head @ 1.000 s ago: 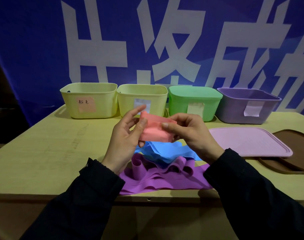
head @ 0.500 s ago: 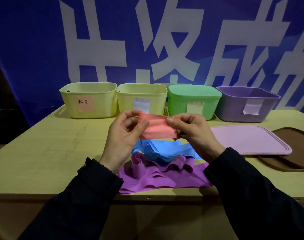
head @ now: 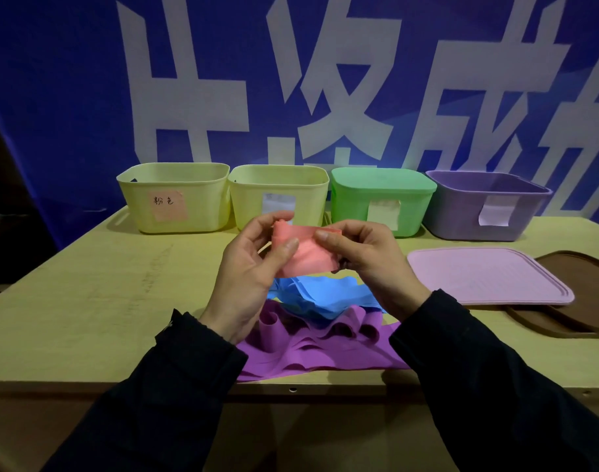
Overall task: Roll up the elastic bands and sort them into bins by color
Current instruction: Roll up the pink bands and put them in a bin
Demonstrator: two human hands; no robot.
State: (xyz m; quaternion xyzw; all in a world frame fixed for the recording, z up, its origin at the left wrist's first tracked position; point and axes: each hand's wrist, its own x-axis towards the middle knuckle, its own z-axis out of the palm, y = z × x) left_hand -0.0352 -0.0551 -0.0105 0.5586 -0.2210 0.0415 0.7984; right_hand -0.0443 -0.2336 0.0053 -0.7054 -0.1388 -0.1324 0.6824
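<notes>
At nine o'clock along the far edge of the bench (head: 86,301) stands a yellow bin (head: 175,199) with a pink label, and just beside it a second yellow bin (head: 279,195) with a white label. Toward the middle, the left hand (head: 247,274) pinches the pink band (head: 304,250) between thumb and curled fingers, held above the bench. The right hand (head: 369,264) grips the other end of the same partly rolled band, its thumb pressed on top. Below them, at six o'clock, a blue band (head: 311,298) lies crumpled on the bench, overlapping the far edge of a rumpled purple band (head: 311,345) spread near the front edge. At one o'clock a green bin (head: 381,199) sits with its lid on, and at two o'clock a purple bin (head: 485,206) stands open. A pink lid (head: 485,277) rests flat at three o'clock, partly on a brown tray (head: 584,294).
</notes>
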